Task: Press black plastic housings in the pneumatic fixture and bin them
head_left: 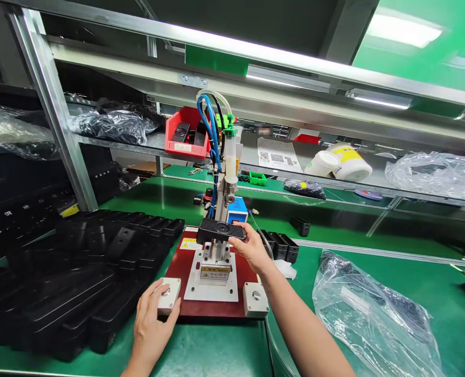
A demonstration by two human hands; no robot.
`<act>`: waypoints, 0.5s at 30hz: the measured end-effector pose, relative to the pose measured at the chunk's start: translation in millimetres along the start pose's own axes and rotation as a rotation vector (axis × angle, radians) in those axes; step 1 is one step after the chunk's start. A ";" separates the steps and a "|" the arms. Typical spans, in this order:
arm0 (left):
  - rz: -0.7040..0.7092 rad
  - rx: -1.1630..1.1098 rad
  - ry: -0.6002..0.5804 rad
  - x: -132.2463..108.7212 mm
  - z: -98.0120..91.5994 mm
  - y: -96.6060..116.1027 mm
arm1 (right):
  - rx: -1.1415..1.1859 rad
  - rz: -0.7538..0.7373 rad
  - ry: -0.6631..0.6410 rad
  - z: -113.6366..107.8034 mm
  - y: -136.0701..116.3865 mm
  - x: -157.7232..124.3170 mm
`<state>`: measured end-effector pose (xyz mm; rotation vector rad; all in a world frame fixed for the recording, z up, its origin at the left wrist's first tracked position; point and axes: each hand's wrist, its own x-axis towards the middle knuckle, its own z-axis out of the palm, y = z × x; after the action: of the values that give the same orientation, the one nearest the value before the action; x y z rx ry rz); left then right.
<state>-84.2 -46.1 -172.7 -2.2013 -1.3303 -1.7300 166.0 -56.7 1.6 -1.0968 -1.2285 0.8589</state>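
Note:
My right hand (252, 248) grips the right end of a black ribbed plastic housing (221, 229), thumb in front and fingers behind. The housing lies across the metal fixture (216, 254) of a small bench press, under a syringe-like dispenser (231, 157) with a green cap. My left hand (152, 311) rests with fingers apart over the left button box (168, 294), its fingertips by the silver button. A matching right button box (256, 299) sits on the other front corner of the dark red base plate (228, 309).
Many long black housings (79, 283) are piled on the left. Several black blocks (283, 246) stand right of the press. A clear plastic bag (374, 314) lies on the green bench at right. A red bin (187, 148) and white tubs (350, 162) sit on the shelf above.

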 end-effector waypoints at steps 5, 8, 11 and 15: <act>0.039 0.028 -0.003 1.6 -1.5 -1.3 | -0.091 -0.108 -0.020 -10.1 -14.4 -8.9; 0.086 0.096 0.082 3.0 -7.9 7.6 | -0.180 -0.182 -0.117 -21.1 -21.5 -22.2; 0.129 0.071 0.168 5.9 -19.4 30.3 | -0.236 -0.180 -0.179 -29.6 -24.5 -41.8; 0.084 -0.278 0.098 20.9 -35.1 71.8 | -0.312 -0.123 -0.243 -35.6 -28.0 -69.0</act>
<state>-65.8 -97.0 -110.4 -2.2316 -1.0149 -2.0694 188.1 -135.9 9.2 -1.1719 -1.6577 0.7374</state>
